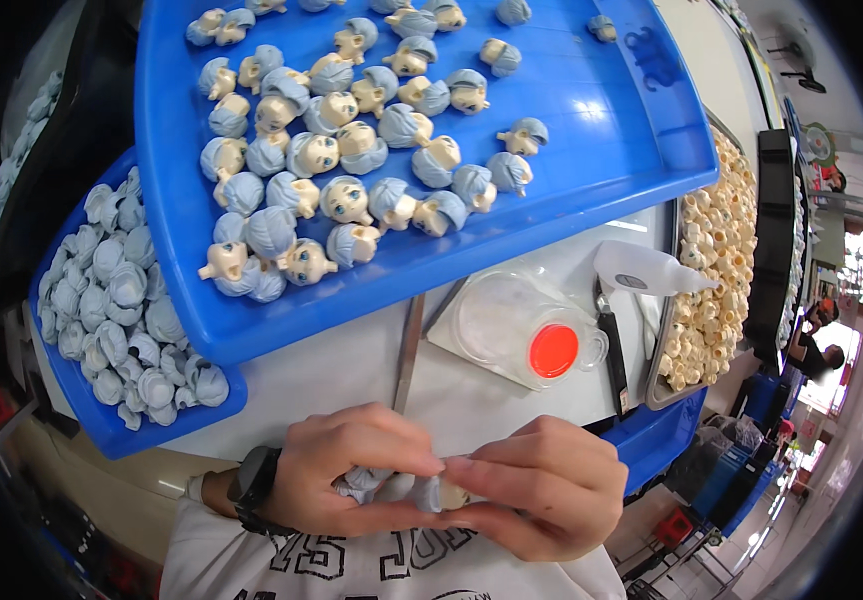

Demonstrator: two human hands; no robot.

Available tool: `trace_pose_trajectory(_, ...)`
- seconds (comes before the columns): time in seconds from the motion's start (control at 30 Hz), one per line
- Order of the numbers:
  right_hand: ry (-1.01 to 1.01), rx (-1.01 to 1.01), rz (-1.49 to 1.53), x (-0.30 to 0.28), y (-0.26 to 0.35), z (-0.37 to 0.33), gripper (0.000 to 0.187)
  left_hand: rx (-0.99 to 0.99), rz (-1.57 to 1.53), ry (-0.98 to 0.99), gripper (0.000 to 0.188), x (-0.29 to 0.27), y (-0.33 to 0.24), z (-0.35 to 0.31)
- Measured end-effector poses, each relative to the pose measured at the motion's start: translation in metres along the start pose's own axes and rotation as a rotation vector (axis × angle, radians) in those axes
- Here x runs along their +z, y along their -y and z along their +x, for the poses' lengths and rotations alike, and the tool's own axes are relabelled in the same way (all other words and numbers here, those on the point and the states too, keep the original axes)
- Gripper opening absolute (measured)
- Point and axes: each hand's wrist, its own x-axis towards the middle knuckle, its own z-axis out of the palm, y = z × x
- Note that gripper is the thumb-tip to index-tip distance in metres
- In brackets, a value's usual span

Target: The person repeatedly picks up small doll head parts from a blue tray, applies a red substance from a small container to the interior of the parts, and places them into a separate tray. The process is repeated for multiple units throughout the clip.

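Observation:
Close to my body, my left hand (356,465) and my right hand (551,485) meet fingertip to fingertip. Pinched between them is a small doll head (454,496), cream-coloured, with a blue-grey hair piece (430,494) against it. The fingers cover most of both, so how far they fit together is hidden. Another blue-grey hair piece (363,482) rests in the curled left palm. Beyond the hands, a large blue tray (591,150) bears many doll heads (346,200) with blue-grey hair, lying at various angles.
At left, a blue bin (116,435) holds loose hair shells (111,300). A metal tray (666,395) of cream head parts (716,260) is at right. Between lie a clear container with red cap (554,350), a white squeeze bottle (641,268), a black-handled cutter (613,350) and a metal strip (410,350).

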Motion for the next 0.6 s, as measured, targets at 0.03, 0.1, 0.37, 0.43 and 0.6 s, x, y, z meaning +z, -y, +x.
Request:
trace_pose_trajectory(0.03,0.001,-0.037,-0.013,0.0,0.0,0.0,0.035,-0.01,-0.015,-0.005,0.05,0.002,0.001,-0.001)
trace_pose_trajectory(0.1,-0.006,-0.122,-0.05,0.004,-0.004,-0.005,0.039,0.045,-0.061,-0.011,0.059,0.006,0.007,-0.003)
trace_pose_trajectory(0.37,-0.041,-0.101,-0.163,0.021,-0.003,-0.014,0.036,-0.313,-0.183,0.131,0.075,0.0,-0.012,-0.003)
trace_pose_trajectory(0.43,-0.072,-0.128,-0.21,0.027,-0.003,-0.018,0.032,-0.293,-0.087,0.288,0.077,-0.008,-0.014,0.006)
trace_pose_trajectory(0.6,-0.174,-0.186,-0.357,0.028,0.007,-0.021,0.027,-0.394,-0.256,0.34,0.067,-0.005,-0.014,0.004)
